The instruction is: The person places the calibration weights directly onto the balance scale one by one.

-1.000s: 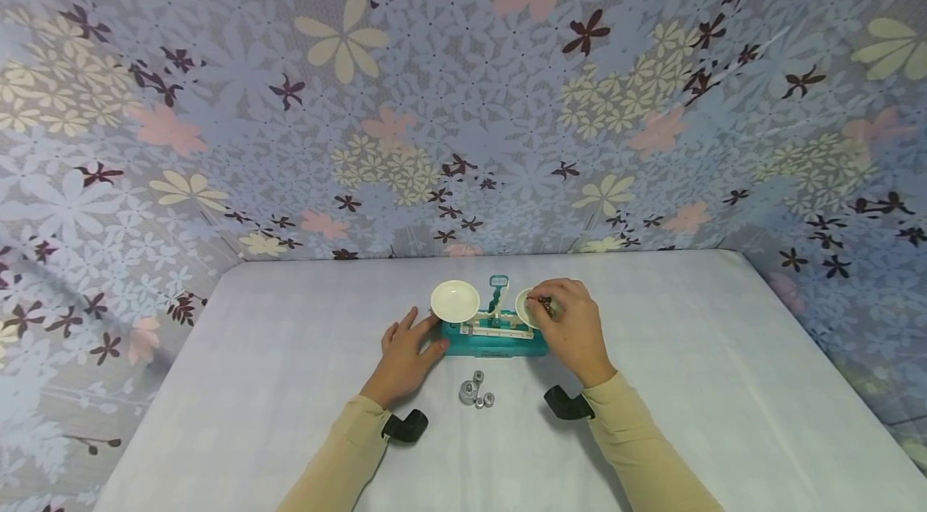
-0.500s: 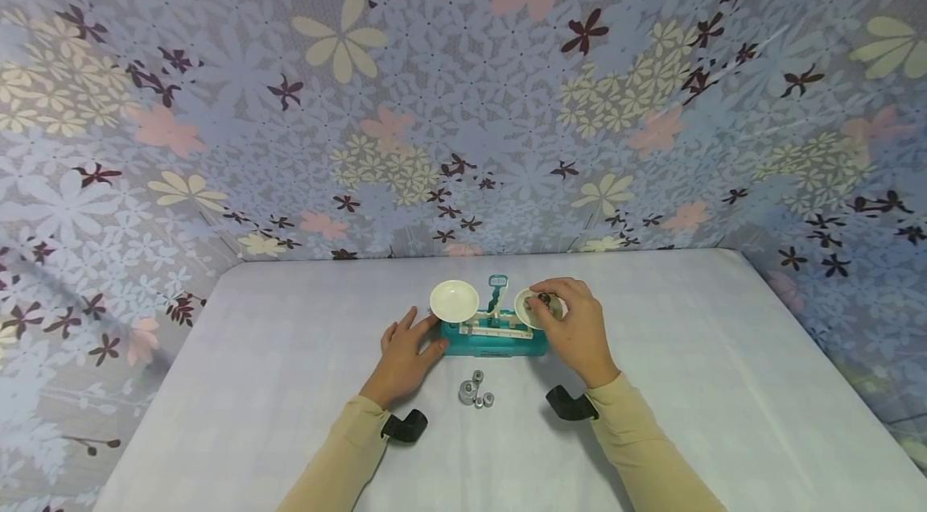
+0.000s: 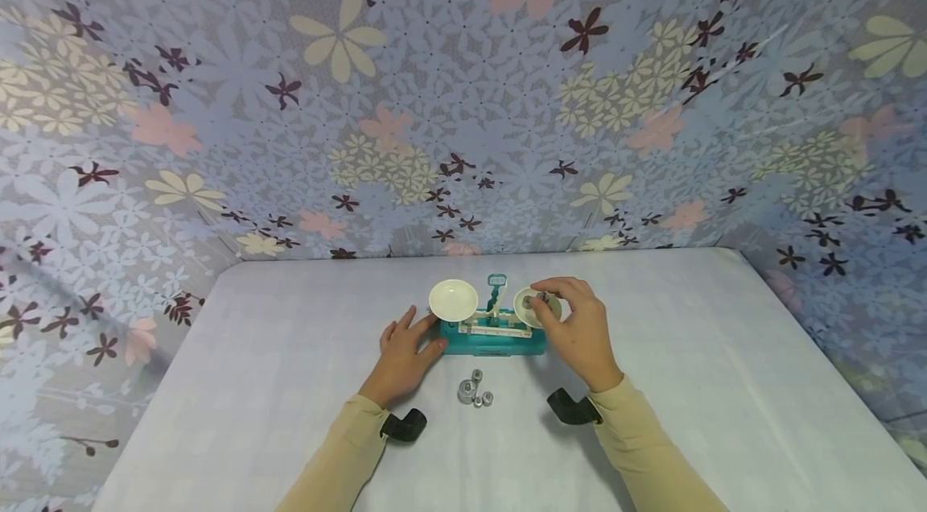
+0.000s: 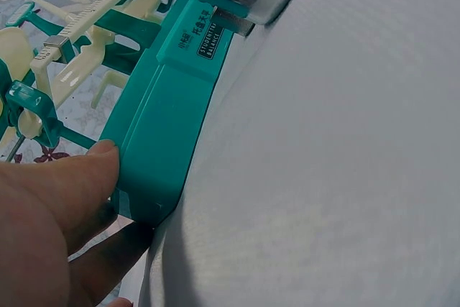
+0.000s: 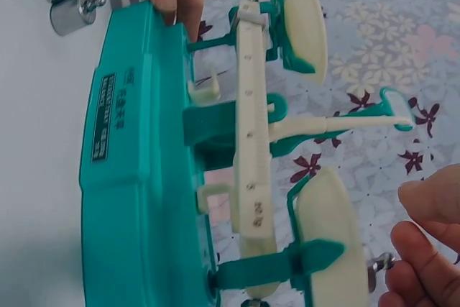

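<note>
Teal plastic fills the grip of the left hand [image 3: 402,355], whose thumb and fingers hold the left end of the balance [image 3: 492,345] between them, the other fingers splayed behind. The right hand [image 3: 579,327] bends over the right pan [image 3: 519,311], thumb and forefinger parted above small metal weights lying in it (one weight [image 5: 372,275] shows its knob right by a fingertip; whether they touch, I cannot tell). Across from it sits the cream left pan [image 3: 453,300], and between the two rises the teal frame [image 3: 496,281]. Below the pans runs a pale marked beam [image 5: 251,141]. Just in front of the base, four loose weights [image 3: 467,392] stand close together, one clearly bigger, on white cloth [image 3: 724,383]. Tan sleeves [image 3: 340,448] and black wrist mounts [image 3: 405,425] lie nearer the camera; beyond the cloth, flowered fabric [image 3: 471,85] covers the backdrop.
</note>
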